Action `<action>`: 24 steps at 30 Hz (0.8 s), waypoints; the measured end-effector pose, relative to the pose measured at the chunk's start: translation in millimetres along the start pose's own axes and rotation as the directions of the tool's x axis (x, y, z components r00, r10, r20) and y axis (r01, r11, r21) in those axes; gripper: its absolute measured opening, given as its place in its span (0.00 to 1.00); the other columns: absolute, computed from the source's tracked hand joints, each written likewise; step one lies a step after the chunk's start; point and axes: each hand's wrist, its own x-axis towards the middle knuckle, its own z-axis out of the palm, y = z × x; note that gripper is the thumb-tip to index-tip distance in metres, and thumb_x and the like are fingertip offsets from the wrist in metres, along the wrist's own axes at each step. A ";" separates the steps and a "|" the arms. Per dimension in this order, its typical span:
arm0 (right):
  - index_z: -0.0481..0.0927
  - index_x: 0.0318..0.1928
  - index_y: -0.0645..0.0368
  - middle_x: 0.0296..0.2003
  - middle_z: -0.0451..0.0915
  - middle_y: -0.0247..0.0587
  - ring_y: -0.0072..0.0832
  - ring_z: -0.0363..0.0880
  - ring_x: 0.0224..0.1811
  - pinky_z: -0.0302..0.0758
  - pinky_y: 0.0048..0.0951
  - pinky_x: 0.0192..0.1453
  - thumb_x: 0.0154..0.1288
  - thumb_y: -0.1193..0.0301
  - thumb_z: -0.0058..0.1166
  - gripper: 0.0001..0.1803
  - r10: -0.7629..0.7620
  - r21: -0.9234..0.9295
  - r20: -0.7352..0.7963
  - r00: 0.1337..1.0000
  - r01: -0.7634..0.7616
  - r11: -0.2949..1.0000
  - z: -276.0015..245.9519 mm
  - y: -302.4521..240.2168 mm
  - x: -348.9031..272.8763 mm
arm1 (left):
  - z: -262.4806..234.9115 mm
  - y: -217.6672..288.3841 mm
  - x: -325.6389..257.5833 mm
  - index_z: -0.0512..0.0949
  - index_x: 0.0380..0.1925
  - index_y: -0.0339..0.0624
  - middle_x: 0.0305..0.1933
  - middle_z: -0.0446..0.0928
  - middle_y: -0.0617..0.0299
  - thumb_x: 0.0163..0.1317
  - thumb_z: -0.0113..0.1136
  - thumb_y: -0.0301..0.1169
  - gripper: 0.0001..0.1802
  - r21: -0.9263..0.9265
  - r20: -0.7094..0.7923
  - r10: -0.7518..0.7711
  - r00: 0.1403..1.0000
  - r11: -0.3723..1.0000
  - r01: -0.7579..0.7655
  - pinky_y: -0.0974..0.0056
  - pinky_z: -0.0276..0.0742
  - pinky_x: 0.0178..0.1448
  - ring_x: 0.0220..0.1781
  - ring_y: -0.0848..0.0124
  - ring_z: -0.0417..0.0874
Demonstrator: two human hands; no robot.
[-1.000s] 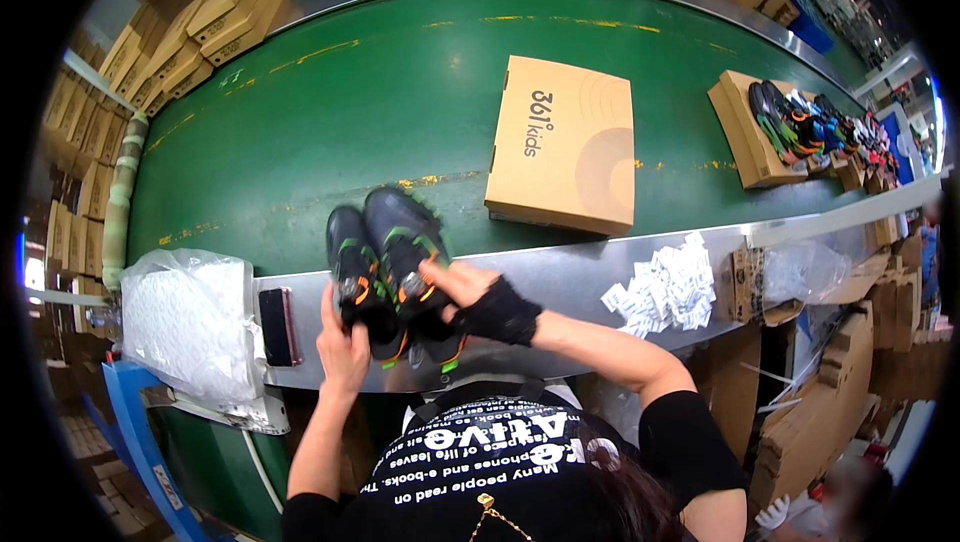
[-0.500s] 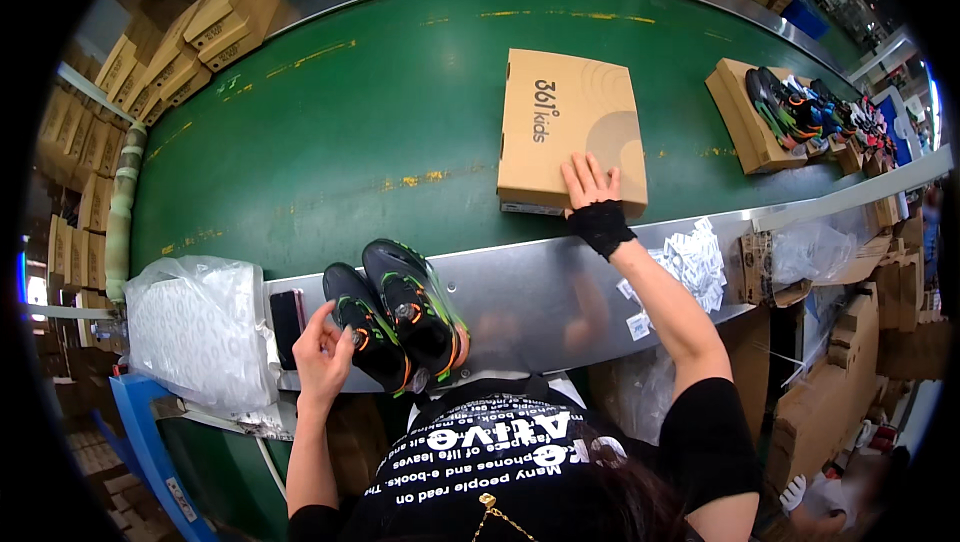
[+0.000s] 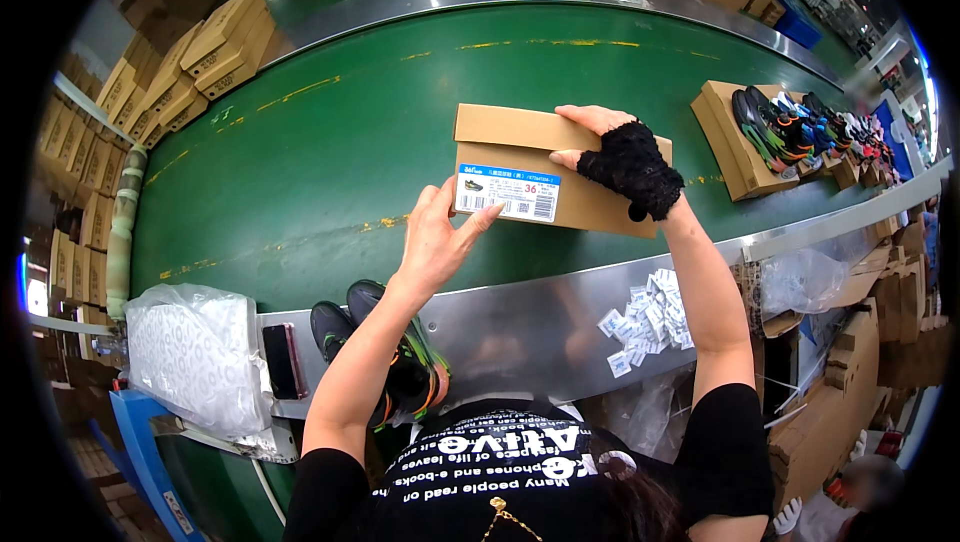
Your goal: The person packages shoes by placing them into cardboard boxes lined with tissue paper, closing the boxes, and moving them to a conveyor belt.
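Note:
A brown cardboard shoebox (image 3: 610, 204) is tipped up over the green belt, its side with a white and blue label (image 3: 507, 192) turned toward me. My left hand (image 3: 437, 240) grips the box's lower left corner, thumb lying over the label's edge. In a black fingerless glove, my right hand (image 3: 622, 160) clasps the upper right part, fingers over the lid and thumb on the labelled side. A pair of black sneakers (image 3: 425, 367) with green and orange trim stands on the metal ledge, partly hidden behind my left forearm.
Left of the sneakers lie a phone (image 3: 284, 360) and a stack of printed wrapping sheets in clear plastic (image 3: 190, 357). Small white packets (image 3: 650, 322) are heaped on the ledge at right. Shoes in an open box (image 3: 735, 147) stand farther right; stacked shoeboxes (image 3: 225, 42) at far left.
My left hand has moved from beside the sneakers up to the box's left corner. My right hand has shifted from resting on the lid to gripping it. The box has been turned and tilted.

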 end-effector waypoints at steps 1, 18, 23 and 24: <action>0.73 0.47 0.52 0.46 0.73 0.41 0.37 0.69 0.50 0.64 0.34 0.55 0.47 0.53 0.56 0.27 -0.012 -0.012 -0.011 1.000 0.011 1.000 0.7 2.6 1.8 | 1.1 -1.0 2.6 0.73 0.41 0.38 0.27 0.65 0.63 0.51 0.61 0.37 0.19 0.065 -0.009 -0.001 1.000 0.998 0.001 0.70 0.65 0.28 0.23 0.76 0.66; 0.70 0.47 0.65 0.37 0.76 0.42 0.28 0.75 0.37 0.70 0.25 0.44 0.51 0.69 0.59 0.23 0.401 0.569 -0.598 0.694 0.015 0.822 19.9 -25.9 -19.2 | -8.5 -47.0 -61.4 0.71 0.42 0.36 0.25 0.67 0.58 0.48 0.62 0.37 0.23 0.399 0.076 -0.067 0.995 0.916 0.031 0.65 0.65 0.28 0.25 0.65 0.69; 0.67 0.49 0.65 0.38 0.72 0.35 0.20 0.69 0.37 0.68 0.21 0.44 0.59 0.70 0.51 0.19 0.695 0.912 -0.382 0.610 0.127 0.390 81.5 -18.6 -68.0 | -41.5 -21.9 -30.4 0.68 0.47 0.37 0.35 0.67 0.53 0.49 0.58 0.34 0.24 0.053 -0.024 -0.256 0.967 0.965 0.256 0.61 0.68 0.37 0.30 0.63 0.73; 0.66 0.49 0.64 0.38 0.73 0.35 0.22 0.70 0.38 0.69 0.23 0.44 0.59 0.68 0.51 0.19 0.750 0.917 -0.284 0.597 -0.058 0.394 98.6 -17.1 -78.5 | -35.6 -29.7 -27.7 0.67 0.47 0.37 0.39 0.66 0.51 0.49 0.58 0.34 0.25 0.138 -0.047 -0.149 0.988 0.978 0.155 0.60 0.68 0.40 0.34 0.62 0.73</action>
